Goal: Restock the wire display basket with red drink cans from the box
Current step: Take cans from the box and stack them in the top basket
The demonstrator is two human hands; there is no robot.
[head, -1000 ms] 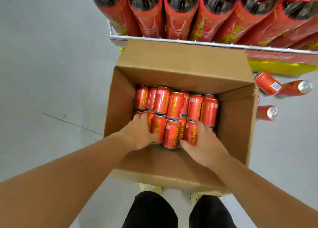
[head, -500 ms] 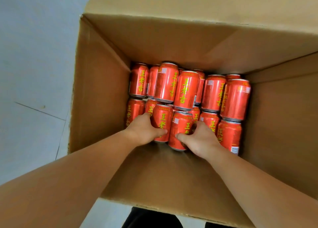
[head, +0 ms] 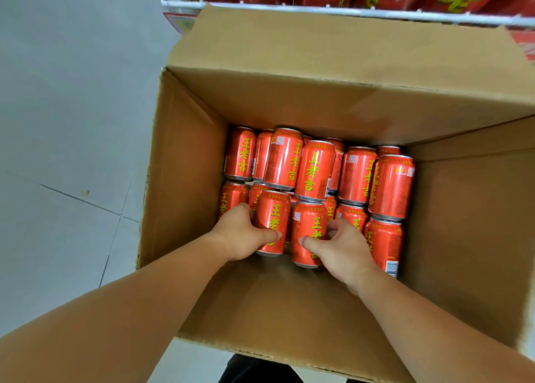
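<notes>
1. Both of a person's hands are down inside the open box [head: 188, 165], each closed round one red can at the near edge of the load.
2. The cans [head: 315, 168] lie packed in two rows toward the far wall of the box, some riding on top of others. The near part of the box bottom is bare cardboard.
3. Sealed and apparently full, each can is likely fairly heavy for its size and stiff under a squeeze. The glossy wall looks slippery, and it is thin enough to dent if dropped or knocked against a neighbour.
4. The surest hold is probably round the middle of the barrel, thumb opposite fingers. The raised rims at either end would act as a stop should the can slide.
5. The left hand [head: 241, 232] grasps the left can [head: 273, 217]. Its thumb lies across the front near the lower end, and its fingers wrap out of sight round the can's left side.
6. The right hand [head: 344, 246] grasps the right can [head: 308, 229], thumb across the lower front. Its fingers curl into the gap between that can and the next one.
7. The two gripped cans sit side by side, touching or nearly so. Both forearms reach in over the near edge and angle inward toward each other.
8. Just beyond the box runs a wire rail [head: 289, 7] holding red packs. Whether it belongs to the basket being filled cannot be told.
</notes>
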